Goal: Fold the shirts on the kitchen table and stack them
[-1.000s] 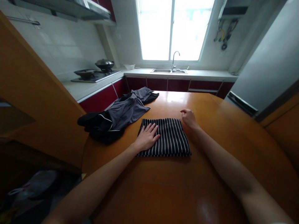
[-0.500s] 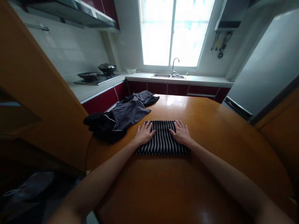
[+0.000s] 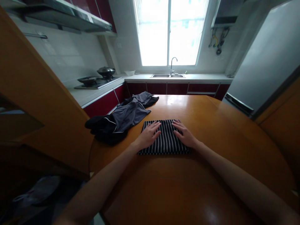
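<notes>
Plainly, the left hand (image 3: 148, 137) lies palm down over the left side of a folded striped cloth (image 3: 165, 142), its fingers extended and leaning toward one o'clock, its thumb held away from them. Across from it, the right hand (image 3: 185, 135) is likewise flat and spread over the right side, fingertips toward eleven o'clock; neither hand pinches anything. How firmly the palms press, I cannot tell. The cloth, black with white stripes, sits between and under the hands as a neat flat rectangle, its near edge toward six o'clock.

Beneath it is a rounded wooden table (image 3: 225, 125). Near the cloth at ten o'clock, but apart from it, a crumpled grey and black garment (image 3: 127, 117) with white piping lies along the table's left edge.

Farther out at ten o'clock, a stove (image 3: 99, 83) carries two dark pans, the farther one lidded. A pale bowl (image 3: 129, 73) stands at eleven, a sink (image 3: 160, 76) with a curved tap at twelve, and a tall fridge (image 3: 264, 62) at two.
</notes>
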Demonstrator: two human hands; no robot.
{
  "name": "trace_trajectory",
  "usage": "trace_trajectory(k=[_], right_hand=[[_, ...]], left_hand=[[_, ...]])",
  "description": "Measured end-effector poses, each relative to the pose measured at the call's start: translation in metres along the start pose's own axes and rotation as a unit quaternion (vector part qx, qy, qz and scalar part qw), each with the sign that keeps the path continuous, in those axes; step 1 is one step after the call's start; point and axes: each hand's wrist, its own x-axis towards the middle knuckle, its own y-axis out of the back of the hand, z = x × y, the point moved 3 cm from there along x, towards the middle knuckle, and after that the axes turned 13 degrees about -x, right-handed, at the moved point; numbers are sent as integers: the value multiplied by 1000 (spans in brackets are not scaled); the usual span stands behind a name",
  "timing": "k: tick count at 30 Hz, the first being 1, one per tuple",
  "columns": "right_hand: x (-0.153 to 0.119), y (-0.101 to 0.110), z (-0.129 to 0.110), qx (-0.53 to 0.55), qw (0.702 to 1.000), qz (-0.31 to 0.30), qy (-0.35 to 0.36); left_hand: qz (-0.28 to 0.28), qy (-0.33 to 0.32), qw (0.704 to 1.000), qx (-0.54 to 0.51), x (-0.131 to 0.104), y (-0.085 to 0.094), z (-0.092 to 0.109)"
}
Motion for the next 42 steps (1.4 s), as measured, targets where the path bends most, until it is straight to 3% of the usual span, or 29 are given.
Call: trace_trajectory(k=[2,5,8,12,15,19,22,25,29,33,37,39,42], right_hand=[[-4,-3,-16,-61,995,-59,52],[-9,-6,-23,-128,986,-95,54],[-13,-9,-19,-161,980,-107,39],[-17,-12,-18,-182,979,-93,17],[-17,-13,-19,-171,982,-83,-2],[-15,-12,-18,-132,989,-60,-32],[-15,-11,-19,-103,994,-28,-37],[-15,-9,-23,-79,996,-2,-31],[-12,-5,-23,-2,998,40,-46],[-7,-1,-3,99,977,124,-146],[-3,-2,29,124,951,157,-237],[-2,-3,41,119,946,168,-252],[-1,-6,51,102,949,166,-246]], left_hand=[[-66,-37,997,-8,-7,-15,17],[-142,-46,989,18,-15,-35,27],[-171,-37,983,49,-18,-46,27],[-174,-10,983,61,-17,-42,15],[-114,80,987,83,-12,-21,-13],[69,248,964,66,-7,24,-57],[99,301,949,-1,-7,42,-72],[70,292,953,-46,-7,43,-71],[72,280,953,-92,-8,40,-69],[70,295,948,-101,-9,43,-74],[68,307,947,-60,-10,44,-72],[107,275,955,-8,-9,43,-64],[157,145,975,62,-3,33,-42]])
